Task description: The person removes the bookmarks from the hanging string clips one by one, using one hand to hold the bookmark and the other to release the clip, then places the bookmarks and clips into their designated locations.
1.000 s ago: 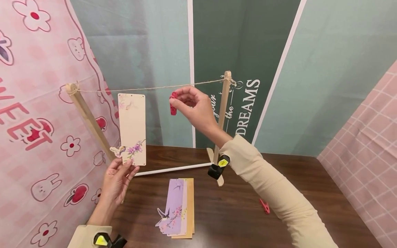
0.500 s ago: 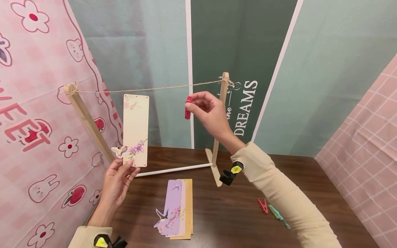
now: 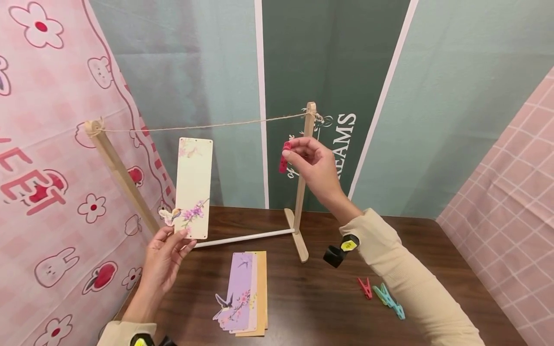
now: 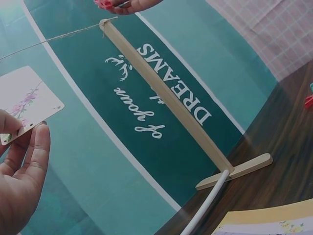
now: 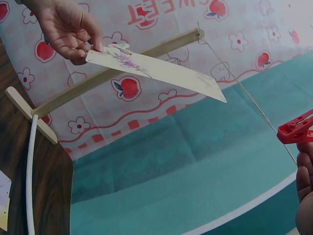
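Note:
My left hand (image 3: 162, 259) pinches the lower left corner of a cream bookmark (image 3: 194, 178) printed with purple blossoms and a small bird. The bookmark stands upright, its top edge a little below the twine (image 3: 225, 125) in the head view. Between thumb and fingertips my right hand (image 3: 318, 168) holds a red clothespin (image 3: 283, 161), near the right post and apart from the bookmark. The right wrist view shows the same red clothespin (image 5: 296, 129) at its right edge, with the bookmark (image 5: 161, 76) in the other hand beyond it.
The twine is tied between two wooden posts (image 3: 125, 180), joined low down by a white rod (image 3: 246, 238). A fanned stack of bookmarks, purple one (image 3: 238, 288) on top, lies on the dark wooden table (image 3: 311, 307). A red clothespin (image 3: 365, 288) and blue-green clothespins (image 3: 389, 300) lie at right.
My right hand has moved right and slightly down with the red clothespin, away from the bookmark. The bookmark in my left hand has shifted slightly right and down in the head view.

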A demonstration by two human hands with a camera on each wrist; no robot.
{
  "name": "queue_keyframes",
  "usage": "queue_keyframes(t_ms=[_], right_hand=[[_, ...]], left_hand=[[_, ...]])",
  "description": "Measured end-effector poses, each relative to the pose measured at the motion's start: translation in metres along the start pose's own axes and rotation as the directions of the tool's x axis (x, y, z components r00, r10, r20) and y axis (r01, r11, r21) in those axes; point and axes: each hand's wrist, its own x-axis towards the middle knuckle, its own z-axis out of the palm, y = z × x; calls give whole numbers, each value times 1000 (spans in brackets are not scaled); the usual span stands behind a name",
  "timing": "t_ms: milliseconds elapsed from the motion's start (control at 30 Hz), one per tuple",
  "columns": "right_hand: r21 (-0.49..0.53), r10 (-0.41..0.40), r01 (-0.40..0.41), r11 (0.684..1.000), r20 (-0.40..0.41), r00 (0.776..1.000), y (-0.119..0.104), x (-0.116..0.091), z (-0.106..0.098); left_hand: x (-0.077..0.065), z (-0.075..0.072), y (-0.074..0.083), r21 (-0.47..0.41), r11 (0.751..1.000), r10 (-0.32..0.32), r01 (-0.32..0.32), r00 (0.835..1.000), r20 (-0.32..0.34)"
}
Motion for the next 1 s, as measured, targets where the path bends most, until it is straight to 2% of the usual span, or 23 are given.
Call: queue_keyframes(t_ms=[167, 433, 1000], right_hand=[[-6, 12, -12, 1000, -26, 1000, 1, -5, -11], [-37, 18, -20, 999, -69, 997, 4, -16, -30], [68, 63, -50, 996, -203, 977, 14, -47, -71]], left_hand=[[-3, 2, 1, 32, 999, -9, 9, 1000, 0], [-7, 5, 0, 30, 999, -34, 33, 999, 18], [-16, 3, -9, 42, 997, -64, 64, 998, 1]])
